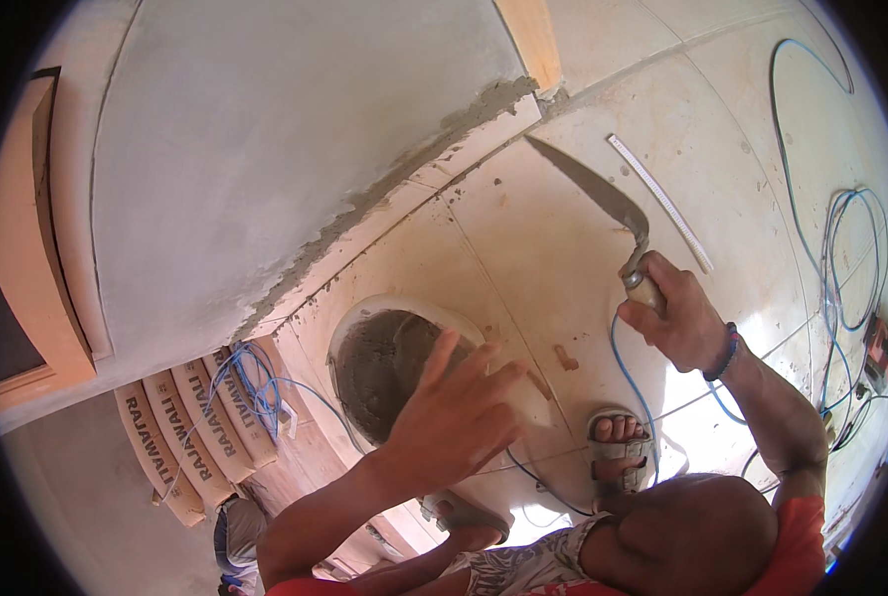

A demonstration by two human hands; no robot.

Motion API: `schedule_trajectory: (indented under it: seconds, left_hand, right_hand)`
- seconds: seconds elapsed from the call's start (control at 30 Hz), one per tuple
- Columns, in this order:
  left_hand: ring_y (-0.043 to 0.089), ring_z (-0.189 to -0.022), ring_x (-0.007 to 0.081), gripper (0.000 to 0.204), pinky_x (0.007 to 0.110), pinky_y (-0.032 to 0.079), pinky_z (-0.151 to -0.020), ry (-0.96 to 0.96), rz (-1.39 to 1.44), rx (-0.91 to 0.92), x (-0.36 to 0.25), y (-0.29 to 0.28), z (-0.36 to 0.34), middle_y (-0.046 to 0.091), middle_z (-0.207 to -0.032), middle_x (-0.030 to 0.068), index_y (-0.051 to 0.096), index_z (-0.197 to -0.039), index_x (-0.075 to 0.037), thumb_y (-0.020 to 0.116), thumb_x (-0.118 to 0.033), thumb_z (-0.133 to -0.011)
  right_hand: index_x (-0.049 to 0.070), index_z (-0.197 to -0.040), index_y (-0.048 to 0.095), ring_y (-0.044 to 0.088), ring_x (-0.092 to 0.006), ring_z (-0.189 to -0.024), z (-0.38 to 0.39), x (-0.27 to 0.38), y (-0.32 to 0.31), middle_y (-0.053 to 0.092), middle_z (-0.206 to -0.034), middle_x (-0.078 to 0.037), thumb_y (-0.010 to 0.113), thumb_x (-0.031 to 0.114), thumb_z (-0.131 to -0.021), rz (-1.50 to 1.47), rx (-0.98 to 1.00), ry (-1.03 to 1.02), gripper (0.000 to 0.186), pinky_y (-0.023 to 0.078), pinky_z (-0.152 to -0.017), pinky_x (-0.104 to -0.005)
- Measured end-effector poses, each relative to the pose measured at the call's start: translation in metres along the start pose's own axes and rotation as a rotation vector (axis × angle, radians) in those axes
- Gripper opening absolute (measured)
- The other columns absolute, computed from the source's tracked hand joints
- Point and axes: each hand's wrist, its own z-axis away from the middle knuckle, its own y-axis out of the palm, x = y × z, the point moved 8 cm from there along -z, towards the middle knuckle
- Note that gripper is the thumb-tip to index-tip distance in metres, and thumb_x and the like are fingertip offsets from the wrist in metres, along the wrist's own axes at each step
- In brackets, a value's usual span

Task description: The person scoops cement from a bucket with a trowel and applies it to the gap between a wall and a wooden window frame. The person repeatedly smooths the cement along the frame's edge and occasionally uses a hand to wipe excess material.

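My right hand (677,308) is wrapped round the short handle of a pointed trowel (593,187). The blade is smeared with grey mortar and points to the far left, its tip by the end of a pale skirting tile (488,137) at the foot of the wall. Over the near right side of a round, light-rimmed bucket (466,324) hangs my left hand (459,412), fingers spread and nothing in it. Grey mortar (379,363) lies inside the bucket, partly hidden by that hand.
A white strip (659,201) lies on the tiled floor beyond the trowel. Blue cable (836,228) loops at the right; more blue cable (255,387) lies on stacked bags (180,422) at the left. My sandalled foot (620,447) stands near a tile chip (565,358). The grey plastered wall (285,139) borders the floor.
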Motion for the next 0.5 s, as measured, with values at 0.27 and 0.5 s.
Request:
schedule_trajectory:
  seconds: [0.27, 0.5]
  left_hand:
    - [0.053, -0.12, 0.0321, 0.029, 0.06, 0.022, -0.113, -0.566, -0.141, -0.012, 0.048, -0.029, 0.21, 0.063, -0.119, 0.0103, 0.064, -0.105, -0.008, 0.073, -0.014, -0.078]
    - [0.054, -0.118, 0.0303, 0.031, 0.058, 0.02, -0.114, -0.974, 0.004, 0.035, 0.027, 0.021, 0.357, 0.063, -0.118, 0.0124, 0.062, -0.112, -0.006, 0.068, -0.018, -0.085]
  right_hand:
    - [0.004, -0.105, 0.054, 0.064, -0.0343, -0.075, 0.008, 0.072, 0.077, 0.061, -0.085, -0.014, 0.063, 0.019, -0.086, 0.443, 0.471, -0.426, 0.026, 0.051, -0.065, -0.0455]
    - [0.004, -0.1, 0.057, 0.066, -0.0282, -0.074, 0.002, 0.129, 0.125, 0.059, -0.08, -0.01, 0.062, 0.015, -0.083, 0.733, 0.522, -0.673, 0.02, 0.053, -0.063, -0.0424]
